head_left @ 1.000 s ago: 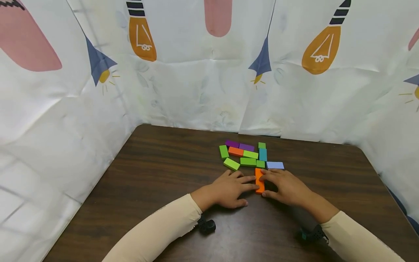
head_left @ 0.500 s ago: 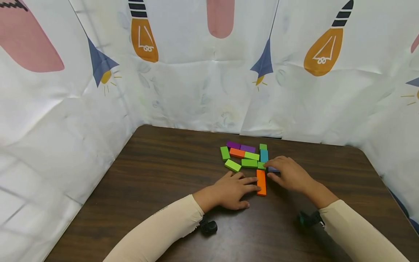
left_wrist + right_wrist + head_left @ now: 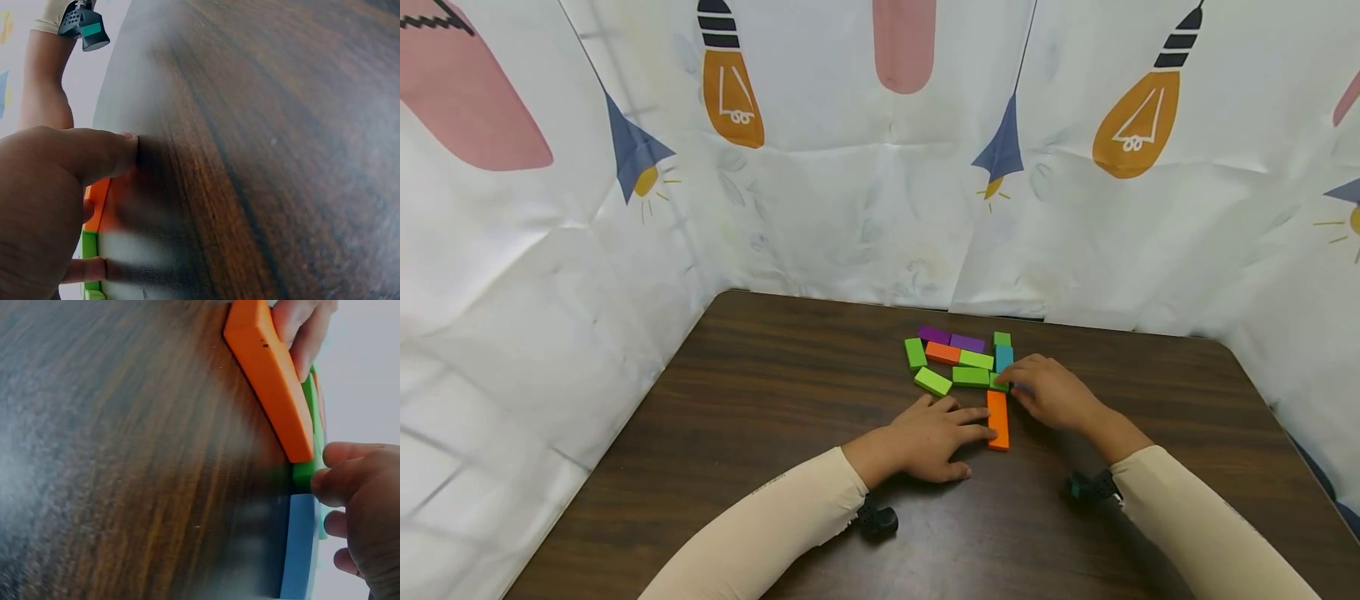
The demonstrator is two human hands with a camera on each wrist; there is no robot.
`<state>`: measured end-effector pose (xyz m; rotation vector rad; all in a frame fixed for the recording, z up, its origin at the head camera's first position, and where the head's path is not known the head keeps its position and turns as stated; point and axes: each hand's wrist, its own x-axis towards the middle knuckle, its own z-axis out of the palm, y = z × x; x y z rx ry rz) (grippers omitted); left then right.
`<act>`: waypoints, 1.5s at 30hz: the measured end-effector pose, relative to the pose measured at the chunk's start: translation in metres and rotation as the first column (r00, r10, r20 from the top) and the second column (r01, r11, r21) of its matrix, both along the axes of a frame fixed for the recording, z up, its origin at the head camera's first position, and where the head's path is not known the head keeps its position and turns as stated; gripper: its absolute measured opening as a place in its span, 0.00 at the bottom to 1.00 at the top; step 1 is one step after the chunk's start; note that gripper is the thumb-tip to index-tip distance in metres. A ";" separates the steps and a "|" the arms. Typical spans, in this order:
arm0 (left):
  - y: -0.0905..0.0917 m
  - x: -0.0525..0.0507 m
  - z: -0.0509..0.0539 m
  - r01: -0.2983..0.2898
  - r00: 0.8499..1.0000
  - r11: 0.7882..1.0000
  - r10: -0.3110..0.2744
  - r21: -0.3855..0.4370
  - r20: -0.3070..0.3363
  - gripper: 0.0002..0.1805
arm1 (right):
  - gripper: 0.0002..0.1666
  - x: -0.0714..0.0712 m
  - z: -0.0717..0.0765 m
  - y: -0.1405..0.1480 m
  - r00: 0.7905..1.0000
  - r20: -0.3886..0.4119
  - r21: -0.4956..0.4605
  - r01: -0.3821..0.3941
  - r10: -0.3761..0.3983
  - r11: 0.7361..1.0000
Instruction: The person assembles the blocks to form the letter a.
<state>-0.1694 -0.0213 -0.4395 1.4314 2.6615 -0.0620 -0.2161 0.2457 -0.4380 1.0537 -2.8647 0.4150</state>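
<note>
My left hand (image 3: 928, 442) rests palm down on the table, its extended fingers touching the left side of an orange block (image 3: 997, 421). My right hand (image 3: 1054, 396) reaches over the right side of the block layout, fingers bent lightly. Its fingertips lie at a small green block (image 3: 997, 384) just beyond the orange one. In the right wrist view, a light blue block (image 3: 300, 547) lies against that green block, close under the right thumb; in the head view the right hand mostly covers it. A teal block (image 3: 1003, 358) stands behind the green one.
Left of the teal block lie a longer green block (image 3: 971, 377), a lime block (image 3: 933, 382), a red-orange block (image 3: 943, 353) and purple blocks (image 3: 967, 343). The brown table (image 3: 775, 383) ends at a printed white curtain (image 3: 850, 208).
My right hand has left the orange block and moved away from me to the small green and light blue blocks. The left hand has stayed at the orange block.
</note>
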 end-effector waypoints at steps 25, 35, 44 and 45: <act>0.001 -0.001 0.000 -0.007 1.000 1.000 0.007 -0.002 -0.002 0.37 | 0.23 0.001 0.001 0.000 0.996 -0.062 0.072 0.071 -0.067 0.995; 0.001 0.000 0.001 -0.007 1.000 1.000 0.007 -0.010 -0.001 0.37 | 0.20 0.000 -0.001 0.003 0.989 -0.035 0.066 0.143 -0.141 0.987; 0.001 0.000 0.001 -0.009 1.000 1.000 0.009 -0.013 0.000 0.36 | 0.20 0.007 0.009 0.011 0.982 -0.020 0.019 0.186 -0.186 0.982; 0.001 0.000 0.000 -0.012 1.000 1.000 0.012 -0.014 0.000 0.36 | 0.20 0.009 0.010 0.012 0.983 -0.020 0.012 0.181 -0.181 0.983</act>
